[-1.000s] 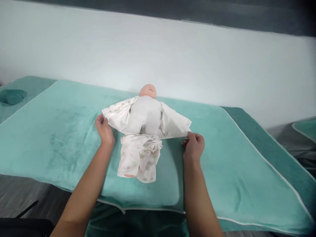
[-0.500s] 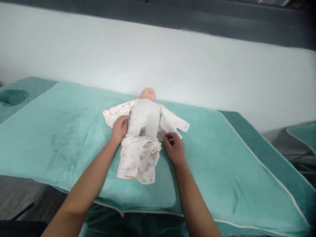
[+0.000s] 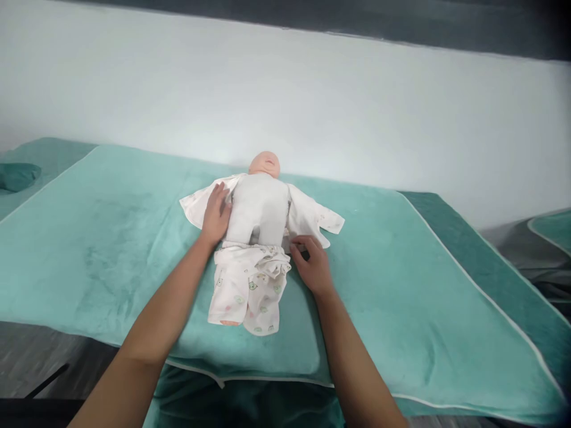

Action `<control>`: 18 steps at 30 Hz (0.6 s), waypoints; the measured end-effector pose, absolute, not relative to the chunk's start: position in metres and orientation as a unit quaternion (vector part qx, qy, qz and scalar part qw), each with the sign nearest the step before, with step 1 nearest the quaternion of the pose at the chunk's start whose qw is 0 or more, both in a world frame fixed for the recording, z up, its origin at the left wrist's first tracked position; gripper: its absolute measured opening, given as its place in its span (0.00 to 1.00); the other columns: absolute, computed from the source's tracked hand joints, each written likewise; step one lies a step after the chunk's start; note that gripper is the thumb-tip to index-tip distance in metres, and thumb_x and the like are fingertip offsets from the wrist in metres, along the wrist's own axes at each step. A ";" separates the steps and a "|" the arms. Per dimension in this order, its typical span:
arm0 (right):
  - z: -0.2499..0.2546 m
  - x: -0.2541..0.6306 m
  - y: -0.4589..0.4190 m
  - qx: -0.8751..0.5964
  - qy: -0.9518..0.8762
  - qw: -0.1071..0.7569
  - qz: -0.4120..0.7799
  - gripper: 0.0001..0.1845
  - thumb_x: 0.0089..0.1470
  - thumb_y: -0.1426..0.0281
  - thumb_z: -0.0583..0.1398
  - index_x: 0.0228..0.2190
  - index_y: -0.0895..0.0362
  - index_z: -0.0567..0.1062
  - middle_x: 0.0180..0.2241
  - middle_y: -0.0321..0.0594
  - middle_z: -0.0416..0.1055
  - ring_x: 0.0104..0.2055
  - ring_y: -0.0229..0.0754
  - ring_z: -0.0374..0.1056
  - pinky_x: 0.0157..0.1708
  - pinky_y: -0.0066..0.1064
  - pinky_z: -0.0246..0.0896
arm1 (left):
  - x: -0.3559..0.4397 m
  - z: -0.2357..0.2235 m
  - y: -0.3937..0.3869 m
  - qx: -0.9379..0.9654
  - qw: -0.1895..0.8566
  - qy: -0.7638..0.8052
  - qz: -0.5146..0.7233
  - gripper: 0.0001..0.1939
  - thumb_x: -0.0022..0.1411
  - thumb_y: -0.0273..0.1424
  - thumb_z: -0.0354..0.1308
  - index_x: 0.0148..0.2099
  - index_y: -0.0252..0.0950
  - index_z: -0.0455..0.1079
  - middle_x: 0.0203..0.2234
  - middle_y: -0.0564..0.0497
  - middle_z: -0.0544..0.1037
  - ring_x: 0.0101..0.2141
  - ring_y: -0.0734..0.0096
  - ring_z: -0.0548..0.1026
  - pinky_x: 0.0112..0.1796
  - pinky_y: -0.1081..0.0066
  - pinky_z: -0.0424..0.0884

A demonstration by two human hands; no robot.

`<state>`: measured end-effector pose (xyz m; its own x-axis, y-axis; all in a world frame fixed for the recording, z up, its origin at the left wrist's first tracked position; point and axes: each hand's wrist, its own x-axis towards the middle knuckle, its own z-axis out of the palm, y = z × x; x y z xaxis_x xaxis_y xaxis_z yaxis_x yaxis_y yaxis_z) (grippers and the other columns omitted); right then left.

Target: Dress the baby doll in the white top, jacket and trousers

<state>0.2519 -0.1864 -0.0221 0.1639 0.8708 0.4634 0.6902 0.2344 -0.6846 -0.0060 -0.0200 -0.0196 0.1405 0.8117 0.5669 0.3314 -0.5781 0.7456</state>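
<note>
At the frame's centre, the doll [image 3: 260, 205] has its trousers [image 3: 229, 291] only to the thighs and its shirt [image 3: 307, 217] unclosed, our left hand [image 3: 216, 219] open, our right hand [image 3: 314, 265] curled, its grip unclear.

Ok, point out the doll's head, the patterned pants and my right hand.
Doll's head [image 3: 264, 164], head view: its middle.
Patterned pants [image 3: 248, 282], head view: middle, between the legs.
Right hand [image 3: 314, 265], head view: back of the hand.

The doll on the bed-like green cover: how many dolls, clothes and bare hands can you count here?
Dolls: 1, the doll
Clothes: 2, the shirt and trousers
Hands: 2, the left hand and right hand
Total: 5
</note>
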 end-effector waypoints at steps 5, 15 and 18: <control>-0.012 0.250 -0.194 -0.513 -0.676 0.465 0.250 0.06 0.61 0.63 0.62 0.37 0.51 0.77 0.39 0.39 0.76 0.42 0.44 0.71 0.46 0.38 0.65 | -0.012 0.003 -0.054 0.667 0.384 0.424 0.477 0.10 0.62 0.39 0.61 0.39 0.38 0.75 0.36 0.50 0.78 0.37 0.67 0.75 0.38 0.68 0.73; 0.000 0.248 -0.196 -0.466 -0.680 0.447 0.348 0.11 0.58 0.58 0.65 0.39 0.50 0.78 0.43 0.42 0.74 0.46 0.47 0.70 0.48 0.41 0.66 | -0.059 0.022 -0.085 0.768 0.509 0.296 0.252 0.13 0.55 0.40 0.69 0.42 0.43 0.82 0.46 0.46 0.68 0.45 0.63 0.71 0.43 0.67 0.71; -0.002 0.248 -0.195 -0.467 -0.692 0.430 0.345 0.09 0.59 0.60 0.64 0.36 0.51 0.75 0.39 0.41 0.73 0.42 0.45 0.69 0.45 0.39 0.65 | -0.066 0.019 -0.093 0.763 0.517 0.297 0.252 0.12 0.55 0.40 0.69 0.41 0.43 0.80 0.48 0.46 0.69 0.46 0.62 0.71 0.45 0.67 0.72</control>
